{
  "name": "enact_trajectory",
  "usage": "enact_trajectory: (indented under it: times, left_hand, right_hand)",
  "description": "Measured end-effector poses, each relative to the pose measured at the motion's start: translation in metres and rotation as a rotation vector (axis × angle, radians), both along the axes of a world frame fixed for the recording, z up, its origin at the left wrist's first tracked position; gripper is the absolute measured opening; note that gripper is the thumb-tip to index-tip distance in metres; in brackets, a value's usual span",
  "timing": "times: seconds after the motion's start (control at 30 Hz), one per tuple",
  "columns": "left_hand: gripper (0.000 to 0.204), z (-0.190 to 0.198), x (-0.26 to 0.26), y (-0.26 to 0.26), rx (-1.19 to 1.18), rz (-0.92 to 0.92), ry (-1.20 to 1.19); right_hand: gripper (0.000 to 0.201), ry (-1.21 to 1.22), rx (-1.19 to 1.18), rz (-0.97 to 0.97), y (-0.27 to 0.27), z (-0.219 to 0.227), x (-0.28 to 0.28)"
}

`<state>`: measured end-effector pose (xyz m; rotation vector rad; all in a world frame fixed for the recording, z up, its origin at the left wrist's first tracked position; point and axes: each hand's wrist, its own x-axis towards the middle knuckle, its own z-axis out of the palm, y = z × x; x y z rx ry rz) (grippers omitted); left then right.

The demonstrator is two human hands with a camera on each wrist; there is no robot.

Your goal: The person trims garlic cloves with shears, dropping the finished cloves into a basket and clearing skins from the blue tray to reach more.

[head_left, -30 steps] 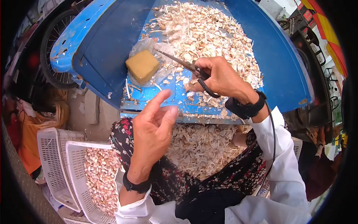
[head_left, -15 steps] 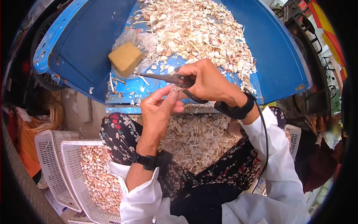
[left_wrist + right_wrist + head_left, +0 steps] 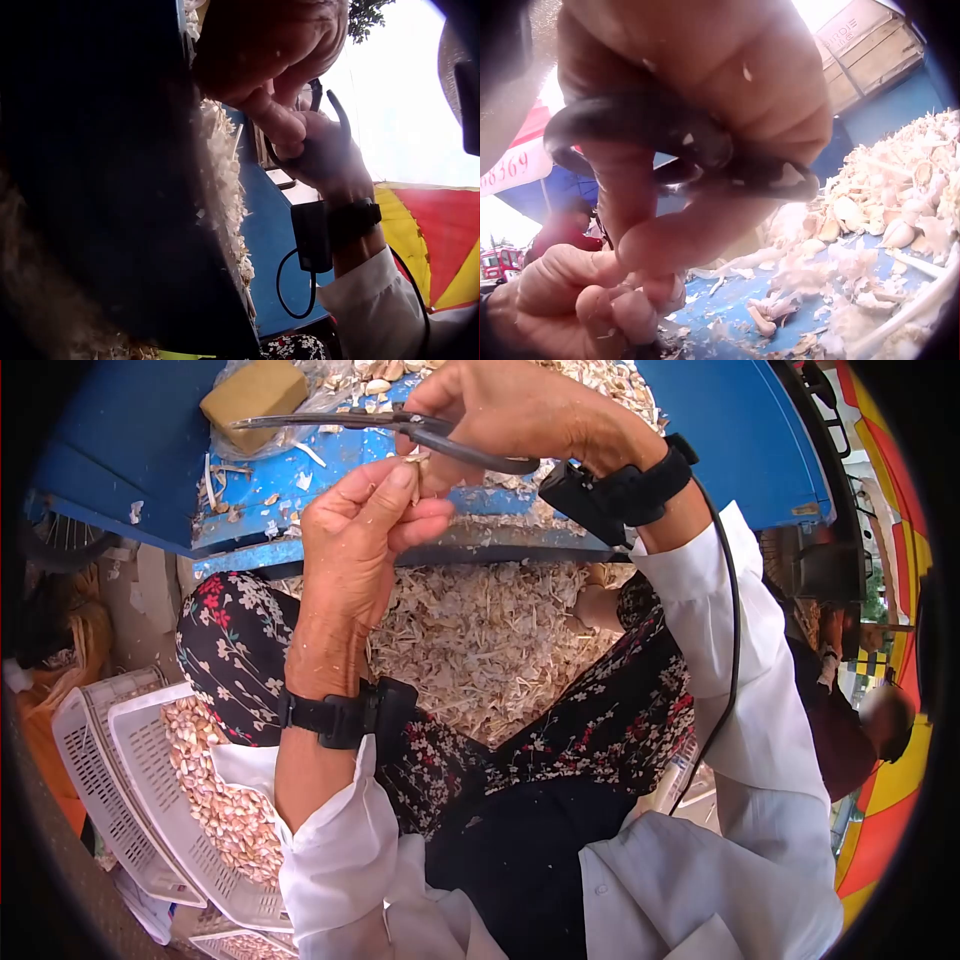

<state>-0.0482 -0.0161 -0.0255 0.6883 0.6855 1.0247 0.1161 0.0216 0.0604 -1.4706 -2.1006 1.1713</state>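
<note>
My right hand (image 3: 530, 410) holds dark-handled scissors (image 3: 435, 438), their blades pointing left over the blue cart bed (image 3: 350, 465). In the right wrist view a scissor handle loop (image 3: 570, 135) passes round the fingers. Just below the scissors, my left hand (image 3: 350, 530) pinches a small pale garlic piece (image 3: 416, 459) between thumb and fingertips. Fingers of the right hand meet it from the other side, and the fingertips hide most of it. Garlic cloves (image 3: 900, 232) and papery skins lie heaped on the bed.
A tan block (image 3: 255, 400) sits on clear plastic at the bed's left. Peelings (image 3: 470, 640) pile below its front edge, between the knees. White baskets (image 3: 135, 745) stand at the left, one holding cloves (image 3: 235, 820). A black cable (image 3: 725, 660) runs down the right sleeve.
My left hand has risen to meet the right, and now pinches the garlic piece. The scissors have swung to point left. The view has tilted down, so the bed sits higher.
</note>
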Motion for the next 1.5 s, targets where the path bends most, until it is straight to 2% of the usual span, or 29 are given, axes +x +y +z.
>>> enact_trajectory:
  times: [0.03, 0.1, 0.17, 0.23, 0.27, 0.33, 0.43, 0.47, 0.53, 0.6, 0.73, 0.9, 0.97, 1.03, 1.1, 1.13, 1.2, 1.23, 1.27, 1.33, 1.37, 1.5]
  left_hand:
    - [0.025, -0.002, 0.001, 0.001, 0.005, 0.004, -0.023]
    - [0.025, -0.003, 0.007, 0.001, 0.006, 0.033, 0.003]
    - [0.022, -0.008, 0.011, 0.003, -0.051, 0.116, -0.183]
    - [0.022, -0.012, 0.005, 0.007, -0.063, 0.116, -0.138]
    - [0.023, -0.014, 0.004, 0.008, -0.111, 0.116, -0.217]
    - [0.024, -0.007, 0.001, 0.006, -0.205, 0.122, -0.293]
    - [0.021, -0.006, 0.003, 0.012, -0.191, 0.15, -0.406]
    - [0.018, -0.011, 0.001, 0.016, -0.308, 0.23, -0.456]
    - [0.019, -0.012, -0.009, 0.013, -0.24, 0.17, -0.454]
    - [0.022, -0.002, -0.008, 0.008, -0.194, 0.194, -0.37]
    - [0.026, 0.0, 0.001, 0.005, -0.062, 0.288, -0.224]
    - [0.029, 0.004, 0.004, 0.001, 0.075, 0.305, -0.059]
    - [0.028, 0.006, 0.002, 0.002, 0.127, 0.341, 0.069]
    - [0.026, 0.012, 0.003, 0.001, 0.127, 0.347, 0.072]
    - [0.025, 0.017, 0.006, -0.002, 0.109, 0.327, 0.074]
    - [0.025, 0.014, 0.005, 0.0, 0.116, 0.312, -0.024]
    - [0.02, 0.006, 0.002, 0.007, 0.04, 0.306, -0.224]
    - [0.02, 0.003, -0.001, 0.009, 0.047, 0.309, -0.223]
    - [0.02, 0.001, -0.004, 0.012, -0.037, 0.282, -0.339]
    - [0.02, -0.005, -0.008, 0.014, -0.161, 0.227, -0.528]
    - [0.02, -0.004, -0.009, 0.015, -0.158, 0.233, -0.529]
    - [0.026, 0.002, -0.012, 0.019, -0.219, 0.243, -0.539]
  right_hand:
    - [0.02, 0.001, -0.02, -0.006, -0.004, -0.006, -0.001]
    - [0.024, -0.129, 0.199, -0.019, -0.005, -0.013, -0.006]
    - [0.028, -0.256, 0.435, -0.022, -0.004, -0.018, -0.013]
    - [0.033, -0.185, 0.617, -0.023, -0.013, -0.027, -0.024]
    - [0.032, -0.153, 0.695, -0.052, -0.016, -0.032, -0.029]
    - [0.031, -0.128, 0.65, -0.052, -0.017, -0.032, -0.034]
    - [0.03, -0.053, 0.71, -0.064, -0.026, -0.019, -0.031]
    - [0.033, -0.081, 0.718, -0.089, -0.027, -0.014, -0.027]
    - [0.038, -0.135, 0.749, -0.133, -0.027, -0.002, -0.017]
    - [0.048, -0.359, 0.47, -0.159, -0.034, 0.01, -0.002]
    - [0.053, -0.465, 0.401, -0.027, -0.042, -0.009, 0.019]
    - [0.052, -0.359, 0.293, -0.081, -0.046, -0.02, 0.012]
    - [0.052, -0.344, 0.294, -0.071, -0.047, -0.018, 0.007]
    - [0.051, -0.284, 0.307, -0.022, -0.043, -0.02, 0.006]
    - [0.047, 0.032, -0.333, -0.203, -0.046, -0.008, 0.001]
    - [0.041, 0.039, -0.382, -0.217, -0.044, -0.003, 0.0]
    - [0.034, 0.124, -0.211, -0.281, -0.025, -0.016, 0.005]
    - [0.026, 0.083, 0.053, -0.264, -0.008, -0.021, 0.005]
    - [0.023, -0.061, 0.248, -0.278, 0.009, -0.023, 0.007]
    - [0.017, -0.142, 0.475, -0.239, 0.049, -0.041, 0.003]
    - [0.013, -0.271, 0.497, -0.217, 0.064, -0.044, -0.003]
    - [0.013, -0.43, 0.569, -0.143, 0.093, -0.061, -0.023]
